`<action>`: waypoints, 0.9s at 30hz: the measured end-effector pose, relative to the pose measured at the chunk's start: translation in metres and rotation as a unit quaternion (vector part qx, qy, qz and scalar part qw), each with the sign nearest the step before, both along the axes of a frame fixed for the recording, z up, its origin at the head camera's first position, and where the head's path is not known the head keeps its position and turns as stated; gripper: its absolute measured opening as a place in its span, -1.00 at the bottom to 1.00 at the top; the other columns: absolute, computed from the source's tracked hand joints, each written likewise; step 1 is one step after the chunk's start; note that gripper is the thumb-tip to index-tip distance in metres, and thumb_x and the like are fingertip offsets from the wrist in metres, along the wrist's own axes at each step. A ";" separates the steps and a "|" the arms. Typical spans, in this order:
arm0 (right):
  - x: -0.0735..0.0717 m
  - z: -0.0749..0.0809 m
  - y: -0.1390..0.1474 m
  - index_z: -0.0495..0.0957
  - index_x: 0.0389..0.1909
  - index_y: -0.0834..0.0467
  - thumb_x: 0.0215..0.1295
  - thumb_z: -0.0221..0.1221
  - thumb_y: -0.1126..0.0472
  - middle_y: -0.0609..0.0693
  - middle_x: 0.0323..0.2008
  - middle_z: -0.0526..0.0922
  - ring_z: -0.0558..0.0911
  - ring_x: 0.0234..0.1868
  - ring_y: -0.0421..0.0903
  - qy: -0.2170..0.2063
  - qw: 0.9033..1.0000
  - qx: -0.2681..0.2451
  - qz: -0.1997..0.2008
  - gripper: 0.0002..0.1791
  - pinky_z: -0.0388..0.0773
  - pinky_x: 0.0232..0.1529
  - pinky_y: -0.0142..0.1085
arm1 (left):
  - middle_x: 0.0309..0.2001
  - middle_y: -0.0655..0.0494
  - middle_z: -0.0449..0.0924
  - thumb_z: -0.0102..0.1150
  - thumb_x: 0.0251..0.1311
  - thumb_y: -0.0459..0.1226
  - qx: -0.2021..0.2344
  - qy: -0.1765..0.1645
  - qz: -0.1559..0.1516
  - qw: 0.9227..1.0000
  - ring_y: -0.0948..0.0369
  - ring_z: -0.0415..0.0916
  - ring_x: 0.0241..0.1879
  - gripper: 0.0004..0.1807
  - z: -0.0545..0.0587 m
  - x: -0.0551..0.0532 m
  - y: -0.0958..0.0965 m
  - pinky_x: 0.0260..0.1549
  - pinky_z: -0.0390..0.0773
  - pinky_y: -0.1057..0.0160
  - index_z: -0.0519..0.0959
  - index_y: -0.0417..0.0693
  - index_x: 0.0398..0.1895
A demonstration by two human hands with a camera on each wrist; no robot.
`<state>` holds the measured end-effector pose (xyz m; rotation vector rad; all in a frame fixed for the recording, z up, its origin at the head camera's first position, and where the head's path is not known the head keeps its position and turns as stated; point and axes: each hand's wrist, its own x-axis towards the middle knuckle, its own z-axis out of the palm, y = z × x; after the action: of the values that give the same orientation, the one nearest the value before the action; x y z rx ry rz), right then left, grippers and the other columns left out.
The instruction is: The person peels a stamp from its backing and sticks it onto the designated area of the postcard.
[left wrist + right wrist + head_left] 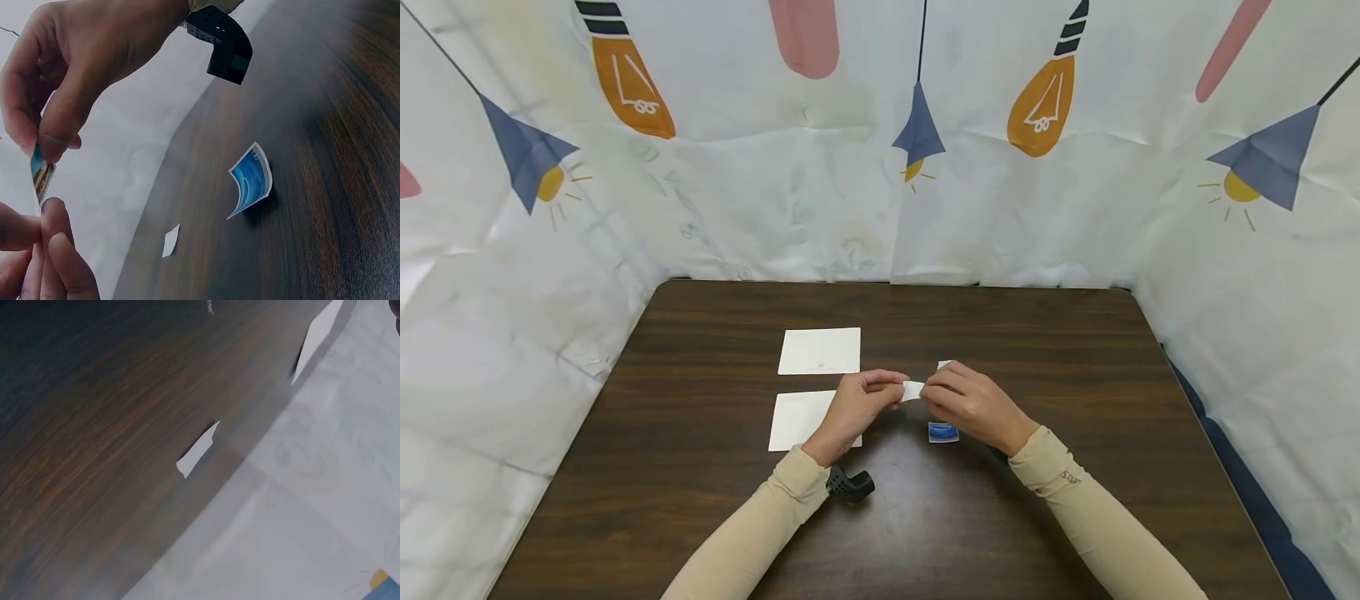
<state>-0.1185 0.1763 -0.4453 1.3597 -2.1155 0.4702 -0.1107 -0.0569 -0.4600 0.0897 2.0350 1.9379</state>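
Observation:
Both hands hold a small postage stamp (912, 391) between them, above the middle of the table. Its pale back faces the head camera, while the left wrist view catches its coloured picture side. My left hand (859, 408) pinches one end between thumb and fingers. At the other end, the fingertips of my right hand (973, 404) grip it. A blue stamp (943, 432) with perforated edges lies curled on the table just below the right hand. Behind that hand, a white scrap of paper (198, 450) is partly hidden in the head view.
Two white rectangular cards or envelopes (819, 351) lie on the left half of the dark wooden table (1037, 333), the nearer white one (797, 417) partly covered by the left hand. A printed white curtain (850, 208) surrounds the table's back and sides.

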 end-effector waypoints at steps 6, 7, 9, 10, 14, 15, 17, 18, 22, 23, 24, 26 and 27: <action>-0.002 -0.003 -0.006 0.72 -0.20 0.18 0.14 0.42 0.41 -0.01 -0.27 0.69 0.60 -0.29 -0.15 -0.026 0.999 -0.045 -0.005 -0.80 0.64 -0.25 -0.37 | 0.00 -0.20 0.79 0.27 0.41 -0.21 0.009 0.002 -0.007 1.000 0.13 0.79 -0.10 -0.60 0.002 -0.001 -0.003 -0.06 0.75 0.29 0.65 -0.29 0.18; -0.002 -0.003 -0.008 0.73 -0.20 0.19 0.15 0.42 0.41 -0.02 -0.27 0.69 0.61 -0.29 -0.15 -0.031 0.998 -0.054 -0.008 -0.80 0.64 -0.26 -0.37 | 0.01 -0.23 0.78 0.27 0.42 -0.20 0.009 0.003 -0.009 1.000 0.14 0.80 -0.09 -0.59 0.002 -0.001 -0.004 -0.06 0.75 0.29 0.64 -0.29 0.19; -0.003 -0.004 -0.010 0.74 -0.20 0.19 0.16 0.42 0.39 -0.01 -0.29 0.70 0.62 -0.30 -0.16 -0.041 0.997 -0.070 -0.019 -0.82 0.65 -0.28 -0.38 | 0.02 -0.28 0.77 0.26 0.42 -0.21 0.007 0.008 -0.014 1.000 0.07 0.80 -0.06 -0.59 0.002 -0.001 -0.005 -0.03 0.75 0.26 0.64 -0.29 0.20; -0.003 -0.004 -0.010 0.74 -0.20 0.19 0.17 0.43 0.39 -0.01 -0.30 0.71 0.64 -0.31 -0.16 -0.048 0.995 -0.079 -0.026 -0.82 0.66 -0.28 -0.38 | 0.02 -0.29 0.76 0.26 0.43 -0.22 0.005 0.011 -0.017 1.000 0.01 0.79 -0.03 -0.60 0.002 -0.001 -0.006 0.00 0.76 0.22 0.64 -0.28 0.20; -0.003 -0.004 -0.015 0.75 -0.22 0.19 0.17 0.42 0.39 0.00 -0.34 0.74 0.67 -0.34 -0.17 -0.094 0.987 -0.117 -0.052 -0.84 0.69 -0.30 -0.40 | 0.02 -0.26 0.77 0.25 0.44 -0.21 -0.009 0.021 -0.029 0.999 -0.05 0.77 0.04 -0.65 0.001 0.000 -0.010 0.09 0.74 0.06 0.67 -0.20 0.17; -0.003 -0.003 -0.016 0.76 -0.22 0.19 0.17 0.41 0.40 0.00 -0.35 0.75 0.68 -0.35 -0.17 -0.106 0.985 -0.127 -0.057 -0.84 0.69 -0.31 -0.39 | 0.03 -0.26 0.77 0.25 0.44 -0.20 -0.013 0.023 -0.032 0.999 -0.04 0.77 0.04 -0.65 0.002 -0.001 -0.011 0.10 0.74 0.05 0.67 -0.19 0.17; -0.003 -0.003 -0.019 0.77 -0.24 0.20 0.15 0.42 0.42 0.01 -0.38 0.76 0.68 -0.38 -0.18 -0.126 0.979 -0.146 -0.068 -0.84 0.70 -0.35 -0.38 | 0.02 -0.26 0.77 0.25 0.44 -0.17 -0.026 0.027 -0.037 0.999 0.00 0.78 0.03 -0.65 0.002 -0.001 -0.013 0.10 0.74 0.06 0.68 -0.16 0.16; -0.003 -0.002 -0.020 0.77 -0.25 0.20 0.15 0.42 0.42 0.01 -0.40 0.76 0.68 -0.40 -0.18 -0.135 0.976 -0.153 -0.075 -0.84 0.70 -0.37 -0.37 | 0.01 -0.26 0.78 0.25 0.44 -0.15 -0.036 0.032 -0.039 0.998 -0.01 0.78 0.03 -0.65 0.001 -0.002 -0.014 0.08 0.74 0.10 0.69 -0.15 0.15; -0.003 0.001 -0.026 0.79 -0.27 0.17 0.16 0.44 0.39 -0.01 -0.41 0.78 0.69 -0.45 -0.22 -0.192 0.959 -0.182 -0.103 -0.87 0.70 -0.43 -0.39 | -0.04 -0.10 0.82 0.25 0.42 -0.10 -0.102 0.064 -0.040 0.992 0.00 0.79 0.01 -0.67 0.004 -0.002 -0.019 0.01 0.75 0.14 0.72 -0.04 0.12; -0.003 0.002 -0.027 0.79 -0.27 0.16 0.18 0.44 0.37 -0.01 -0.40 0.79 0.70 -0.45 -0.23 -0.214 0.952 -0.190 -0.111 -0.89 0.70 -0.42 -0.40 | -0.05 -0.05 0.83 0.25 0.42 -0.10 -0.122 0.076 -0.039 0.989 0.02 0.80 -0.01 -0.68 0.004 -0.002 -0.021 -0.02 0.75 0.16 0.73 -0.01 0.11; -0.004 0.003 -0.028 0.79 -0.27 0.15 0.21 0.43 0.34 -0.01 -0.39 0.81 0.71 -0.45 -0.24 -0.237 0.944 -0.198 -0.119 -0.91 0.70 -0.41 -0.41 | -0.06 0.00 0.84 0.24 0.42 -0.09 -0.139 0.088 -0.039 0.986 0.06 0.81 -0.03 -0.69 0.005 -0.002 -0.022 -0.05 0.75 0.17 0.73 0.01 0.10; -0.004 0.004 -0.030 0.80 -0.26 0.12 0.26 0.41 0.30 -0.01 -0.36 0.83 0.74 -0.44 -0.25 -0.281 0.926 -0.213 -0.136 -0.93 0.72 -0.36 -0.42 | -0.05 0.06 0.84 0.24 0.42 -0.09 -0.170 0.113 -0.038 0.978 0.12 0.81 -0.05 -0.70 0.007 -0.002 -0.026 -0.10 0.75 0.19 0.74 0.03 0.10; -0.005 0.004 -0.031 0.80 -0.26 0.10 0.28 0.40 0.28 -0.01 -0.36 0.84 0.75 -0.43 -0.25 -0.301 0.917 -0.219 -0.146 -0.94 0.73 -0.33 -0.41 | -0.04 0.07 0.83 0.23 0.43 -0.10 -0.183 0.124 -0.039 0.974 0.14 0.81 -0.05 -0.69 0.007 -0.003 -0.027 -0.11 0.76 0.19 0.74 0.02 0.10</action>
<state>-0.1235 0.1455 -0.4411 0.6718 -2.4204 1.2733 -0.1134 -0.0843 -0.4528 0.3337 2.4755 1.5387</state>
